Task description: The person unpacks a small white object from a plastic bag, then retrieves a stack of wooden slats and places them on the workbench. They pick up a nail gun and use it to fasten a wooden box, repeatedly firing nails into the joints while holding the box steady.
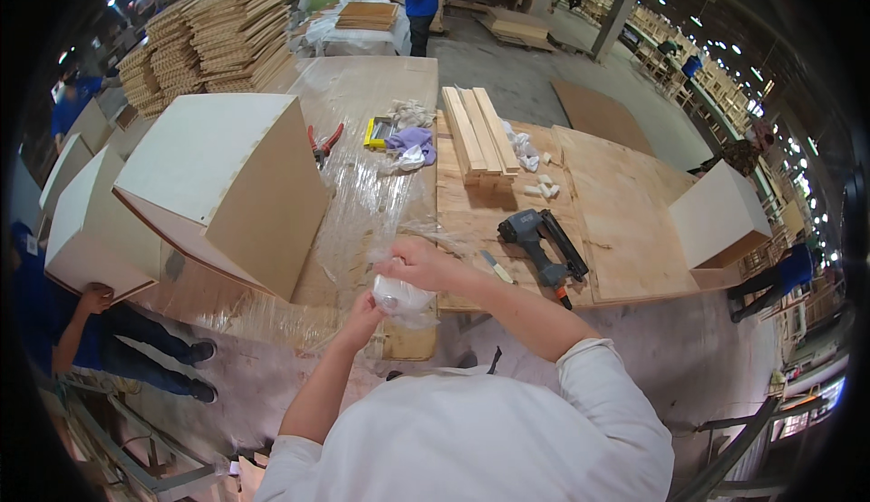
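Note:
Close in front of me, at the table's near edge, both my hands are around a white, rounded, bottle-like plastic container [405, 297]. My left hand [364, 314] grips its lower left side. Across its top lies my right hand [419, 264], with the fingers curled over it. The container's far side is hidden by my fingers. Just right of my right hand a thin flat tool [496, 267] rests on the wood. Beyond it a dark nail gun [544, 246] lies on its side, with an orange fitting at its handle end.
Left on the table stands a large white-and-wood box [217, 167], with red-handled pliers [324, 146] beside it. Clear plastic film [362, 198] covers the table's middle. Wooden strips [478, 135] are stacked ahead. Another box [722, 215] stands right. A co-worker's hand [96, 298] touches a box at far left.

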`<state>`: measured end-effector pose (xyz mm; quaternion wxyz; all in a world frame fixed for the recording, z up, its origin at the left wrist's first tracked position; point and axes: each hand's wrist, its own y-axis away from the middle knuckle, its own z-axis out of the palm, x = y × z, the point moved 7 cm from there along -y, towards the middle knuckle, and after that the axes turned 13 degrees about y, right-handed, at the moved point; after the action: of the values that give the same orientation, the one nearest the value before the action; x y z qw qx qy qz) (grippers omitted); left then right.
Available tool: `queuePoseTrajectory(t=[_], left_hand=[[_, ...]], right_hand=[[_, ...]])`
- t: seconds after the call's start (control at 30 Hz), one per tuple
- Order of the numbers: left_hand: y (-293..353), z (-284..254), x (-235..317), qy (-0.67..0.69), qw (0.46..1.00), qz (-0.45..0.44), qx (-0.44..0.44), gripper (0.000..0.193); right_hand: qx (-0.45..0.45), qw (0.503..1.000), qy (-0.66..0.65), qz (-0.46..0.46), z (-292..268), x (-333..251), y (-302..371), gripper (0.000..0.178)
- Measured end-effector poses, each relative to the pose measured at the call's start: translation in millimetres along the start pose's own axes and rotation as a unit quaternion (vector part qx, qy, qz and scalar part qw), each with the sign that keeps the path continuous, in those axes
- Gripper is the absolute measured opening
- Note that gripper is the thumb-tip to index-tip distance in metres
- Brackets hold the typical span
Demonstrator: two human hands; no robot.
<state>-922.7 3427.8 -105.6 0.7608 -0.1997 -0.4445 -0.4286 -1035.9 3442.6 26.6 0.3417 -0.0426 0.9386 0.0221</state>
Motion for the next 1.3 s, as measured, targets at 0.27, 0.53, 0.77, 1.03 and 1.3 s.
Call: queuePoseTrajectory(t=[0.27,0.53,0.77,1.03,1.3], left_hand=[[-1.6,3.7,15.2,0.144,0.987,0.061,0.036,0.031],[-5.8,32.4,24.7,0.191,0.978,0.084,0.030,0.043],[-11.4,31.7,14.7,0.266,0.956,0.126,-0.003,0.051],[-15.8,37.2,22.3,0.229,0.963,0.137,-0.024,0.048],[-18.8,33.3,21.8,0.118,0.986,0.116,-0.015,0.049]], right_hand=[[0.024,0.984,0.037,-0.170,-27.0,-44.9,44.7,0.075],[0.191,0.978,0.058,-0.063,-36.2,-18.4,49.0,0.056],[0.261,0.952,0.110,-0.118,-51.9,-43.3,57.2,0.051],[0.240,0.945,-0.221,-0.012,-37.0,4.9,53.7,0.040],[0.259,0.961,-0.031,-0.092,-42.6,-10.4,61.7,0.024]])
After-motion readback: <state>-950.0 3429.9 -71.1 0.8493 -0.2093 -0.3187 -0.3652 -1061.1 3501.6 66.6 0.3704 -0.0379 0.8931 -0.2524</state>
